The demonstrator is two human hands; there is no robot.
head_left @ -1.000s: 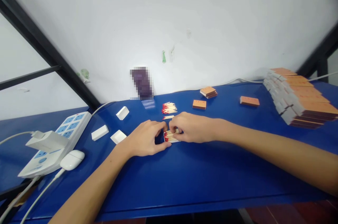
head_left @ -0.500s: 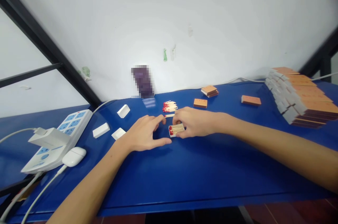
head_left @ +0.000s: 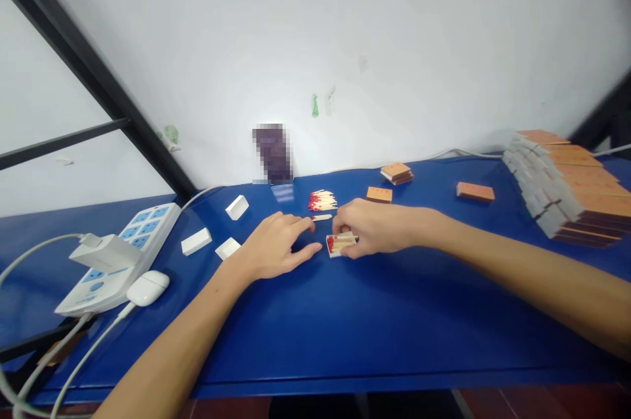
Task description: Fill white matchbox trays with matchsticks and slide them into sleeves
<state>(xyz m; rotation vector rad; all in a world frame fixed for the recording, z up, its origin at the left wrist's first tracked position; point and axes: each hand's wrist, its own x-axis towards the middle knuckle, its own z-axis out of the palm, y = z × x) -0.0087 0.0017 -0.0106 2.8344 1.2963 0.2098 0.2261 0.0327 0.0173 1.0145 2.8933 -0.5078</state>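
Observation:
Fingers and thumb of my right hand (head_left: 369, 225) grip a small white matchbox tray (head_left: 337, 254) on the blue table. Red-headed matches (head_left: 339, 245) lie in the tray, heads towards the left. My left hand (head_left: 273, 245) is just left of it, thumb and fingers apart, holding nothing. Beyond the hands is a pile of loose matches (head_left: 323, 200). One or a few matches (head_left: 322, 217) lie on their own between that pile and the tray.
Three white trays (head_left: 196, 241) are scattered left of my left hand. Behind my right hand are an orange matchbox (head_left: 379, 195) and a small stack (head_left: 397, 173). Another box (head_left: 474, 191) lies near the large matchbox pile (head_left: 589, 175). A power strip (head_left: 160, 235) and white case (head_left: 148, 288) sit left.
The right hand and its tray have shifted slightly right, so the gap to my left hand is wider. My left thumb has drawn back from the tray. The whole view has shifted a little.

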